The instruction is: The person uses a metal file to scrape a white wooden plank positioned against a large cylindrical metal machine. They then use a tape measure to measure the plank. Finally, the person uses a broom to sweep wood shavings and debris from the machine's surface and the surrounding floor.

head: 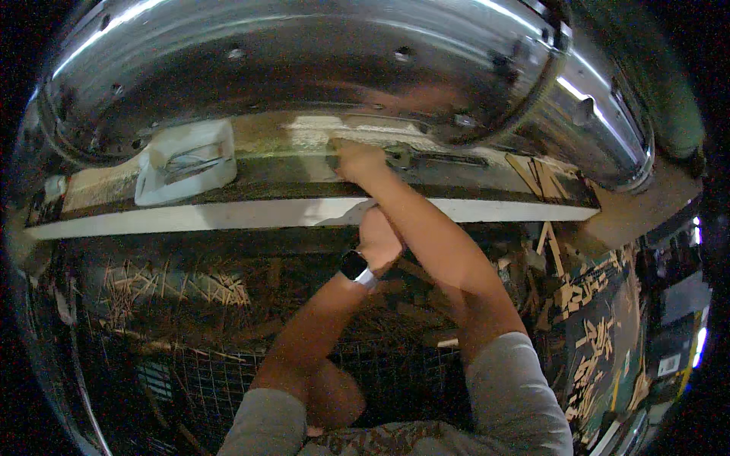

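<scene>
A long pale board edge point(256, 214) runs across in front of me, along a ledge point(274, 179) with a worn, light surface. My left hand point(381, 235), with a smartwatch on its wrist, is at this board; its fingers are partly hidden, so its hold is unclear. Beyond it, my right hand point(360, 159) reaches over the ledge with fingers bent; blur hides whether anything is in it. Just right of that hand lies a dark, narrow bar point(450, 159). A cut-open whitish plastic container point(225, 154) stands to the left on the ledge.
A large shiny metal cylinder point(319, 62) with bolts or holes spans the top, close beyond my hands. Thin wood strips point(533, 176) lie at the ledge's right. Below are wood scraps point(228, 288) and wire mesh point(211, 370); more pieces point(593, 342) are scattered at right.
</scene>
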Tool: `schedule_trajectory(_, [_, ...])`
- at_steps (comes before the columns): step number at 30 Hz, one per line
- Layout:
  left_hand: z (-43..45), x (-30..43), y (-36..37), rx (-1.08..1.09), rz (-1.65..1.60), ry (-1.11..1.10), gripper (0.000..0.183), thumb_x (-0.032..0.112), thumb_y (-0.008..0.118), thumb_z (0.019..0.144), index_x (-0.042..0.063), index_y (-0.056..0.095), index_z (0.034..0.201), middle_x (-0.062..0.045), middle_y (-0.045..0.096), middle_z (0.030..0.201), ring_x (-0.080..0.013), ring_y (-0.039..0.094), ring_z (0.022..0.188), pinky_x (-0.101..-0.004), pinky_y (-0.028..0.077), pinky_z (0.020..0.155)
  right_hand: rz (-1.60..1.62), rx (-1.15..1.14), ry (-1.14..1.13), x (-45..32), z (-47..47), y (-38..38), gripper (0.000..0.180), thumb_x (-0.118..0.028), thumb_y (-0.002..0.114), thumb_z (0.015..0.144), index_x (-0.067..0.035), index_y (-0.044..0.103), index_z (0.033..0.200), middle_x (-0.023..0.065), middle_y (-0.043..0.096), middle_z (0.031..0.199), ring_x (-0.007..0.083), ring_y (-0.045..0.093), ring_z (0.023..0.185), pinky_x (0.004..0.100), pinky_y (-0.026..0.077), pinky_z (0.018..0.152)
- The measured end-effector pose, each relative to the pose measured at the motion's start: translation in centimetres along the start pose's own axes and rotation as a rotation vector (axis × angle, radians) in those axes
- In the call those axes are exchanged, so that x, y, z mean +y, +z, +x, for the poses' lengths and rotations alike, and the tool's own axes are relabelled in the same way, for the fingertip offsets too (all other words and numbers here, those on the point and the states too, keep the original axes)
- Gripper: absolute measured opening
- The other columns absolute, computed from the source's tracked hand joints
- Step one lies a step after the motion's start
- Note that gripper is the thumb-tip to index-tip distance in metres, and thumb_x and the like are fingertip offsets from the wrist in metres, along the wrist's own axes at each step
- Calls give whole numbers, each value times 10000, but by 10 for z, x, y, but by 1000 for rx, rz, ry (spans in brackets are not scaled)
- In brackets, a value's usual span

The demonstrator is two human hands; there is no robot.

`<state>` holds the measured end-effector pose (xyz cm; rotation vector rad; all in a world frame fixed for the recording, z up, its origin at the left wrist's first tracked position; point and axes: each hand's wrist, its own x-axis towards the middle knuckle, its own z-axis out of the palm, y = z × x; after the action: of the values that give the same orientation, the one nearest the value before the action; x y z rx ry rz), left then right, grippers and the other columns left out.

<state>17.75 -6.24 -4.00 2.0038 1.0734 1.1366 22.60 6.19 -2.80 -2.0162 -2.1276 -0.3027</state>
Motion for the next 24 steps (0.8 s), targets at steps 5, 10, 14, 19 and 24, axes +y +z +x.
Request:
schedule_trajectory(5, [7,-10,4,-78,245,156,203,225,554,722,38,607,780,-169,590,721,-337,557,650,-397,436,558,99,-243,13,-3,0,-31,267,-169,526,697,-68,605,931,129,606,916,272,585,854,384,459,726])
schedule_trajectory(10, [6,-22,11,-37,378,388,193,213,563,710,63,584,829,-133,598,749,-317,559,672,-389,437,554,38,-160,-37,1,-4,-6,221,-137,509,708,-93,628,889,113,613,892,256,591,825,352,459,679])
schedule_trajectory(14, [4,-10,24,-26,156,285,192,202,580,706,56,570,830,-131,596,750,-303,564,676,-375,439,563,-5,279,-38,14,14,56,203,-162,503,718,-114,638,862,74,564,730,219,543,659,334,416,570])
schedule_trajectory(19, [-2,1,19,-51,133,149,214,238,587,725,59,558,838,-140,594,781,-295,563,707,-358,434,587,-73,260,-90,15,13,65,193,-187,498,726,-125,643,838,62,542,676,202,523,610,339,397,539])
schedule_trajectory(24, [3,7,20,-16,197,196,208,224,591,700,47,566,807,-133,593,764,-318,553,708,-375,431,578,33,59,38,34,-3,12,194,-191,506,722,-121,639,845,81,575,766,216,552,712,346,424,616])
